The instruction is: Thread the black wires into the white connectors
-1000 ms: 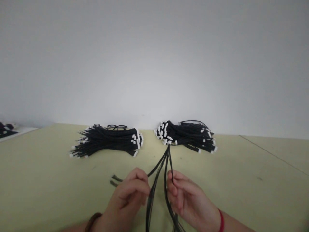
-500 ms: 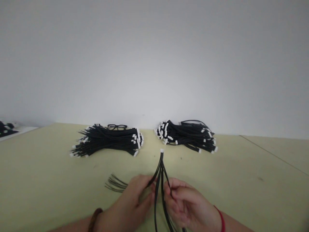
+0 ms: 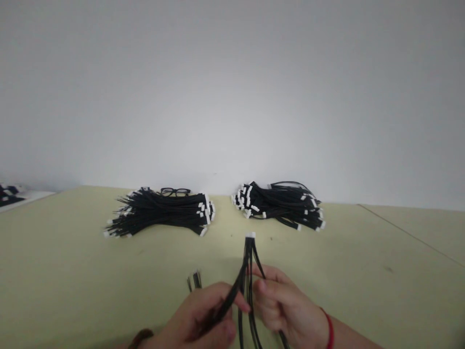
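Both my hands hold a small bunch of black cables point(image 3: 248, 261) low in the middle of the view. My left hand point(image 3: 203, 317) grips the strands from the left, with a short cable end point(image 3: 195, 280) sticking up behind its knuckles. My right hand point(image 3: 281, 308), with a red band at the wrist, pinches the strands from the right. The cables' white connector tip point(image 3: 250, 235) points away from me, toward the right pile of black cables point(image 3: 279, 204). A second, left pile of black cables point(image 3: 162, 213) with white connectors lies farther left.
A pair of black glasses point(image 3: 175, 191) rests behind the left pile, by the white wall. The pale green table point(image 3: 363, 261) has a seam at the right. More dark cables point(image 3: 9, 195) lie at the far left edge.
The held cables came away from the right pile toward me, their white tip now free and lower. Both hands dropped lower in the view, and the left hand closed further around the strands.
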Motion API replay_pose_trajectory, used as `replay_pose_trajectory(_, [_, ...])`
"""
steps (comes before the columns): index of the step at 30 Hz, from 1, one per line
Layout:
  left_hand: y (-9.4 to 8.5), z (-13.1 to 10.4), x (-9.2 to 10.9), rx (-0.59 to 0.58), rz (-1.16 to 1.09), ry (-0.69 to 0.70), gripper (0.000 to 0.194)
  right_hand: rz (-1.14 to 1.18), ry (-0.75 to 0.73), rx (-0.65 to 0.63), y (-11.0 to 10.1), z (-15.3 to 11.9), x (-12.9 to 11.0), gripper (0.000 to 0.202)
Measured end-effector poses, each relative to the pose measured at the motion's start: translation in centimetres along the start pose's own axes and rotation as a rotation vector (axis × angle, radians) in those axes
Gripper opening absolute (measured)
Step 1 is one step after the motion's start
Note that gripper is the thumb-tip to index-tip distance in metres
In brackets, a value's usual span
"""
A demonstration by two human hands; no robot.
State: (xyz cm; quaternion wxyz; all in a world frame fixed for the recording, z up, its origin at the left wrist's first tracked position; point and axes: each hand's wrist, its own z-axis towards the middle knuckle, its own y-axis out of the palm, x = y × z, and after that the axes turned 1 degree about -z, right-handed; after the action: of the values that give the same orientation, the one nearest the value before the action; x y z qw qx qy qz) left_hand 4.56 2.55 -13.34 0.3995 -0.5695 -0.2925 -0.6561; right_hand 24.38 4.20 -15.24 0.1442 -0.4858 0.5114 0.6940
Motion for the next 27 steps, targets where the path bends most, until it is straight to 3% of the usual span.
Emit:
replay_pose_trajectory(2, [0.1, 0.1, 0.4, -0.08, 0.082, 0.047, 0.025, -0.067, 0.034, -0.041, 0.3, -0.1, -0.1, 0.043])
replay_pose_trajectory(5, [0.5, 0.4, 0.4, -0.12, 0.193, 0.085, 0.025, -0.149, 0.077, -0.063, 0.7, -0.1, -0.2, 0.036])
replay_pose_trajectory(9, [0.7, 0.6, 0.1, -0.021, 0.357, 0.061, 0.021, -0.202, 0.093, 0.038, 1.0, 0.0, 0.1, 0.028])
replay_pose_trajectory(13, [0.5, 0.7, -0.5, 0.001, 0.374, 0.011, 0.018, -0.222, 0.078, 0.165, 0.8, 0.1, 0.6, 0.032])
replay_pose_trajectory(18, [0.5, 1.2, -0.8, 0.05, 0.366, 0.006, 0.016, -0.298, 0.033, 0.126, 0.8, 0.3, 0.9, 0.045])
replay_pose_trajectory(21, [0.3, 1.7, -0.9, 0.019, 0.283, -0.011, 0.016, -0.376, 0.034, 0.066, 1.2, 0.3, 1.2, 0.052])
replay_pose_trajectory(27, [0.1, 2.6, -0.9, -0.092, -0.127, -0.178, 0.029, -0.535, 0.071, 0.025, 2.0, -0.2, 1.5, 0.049])
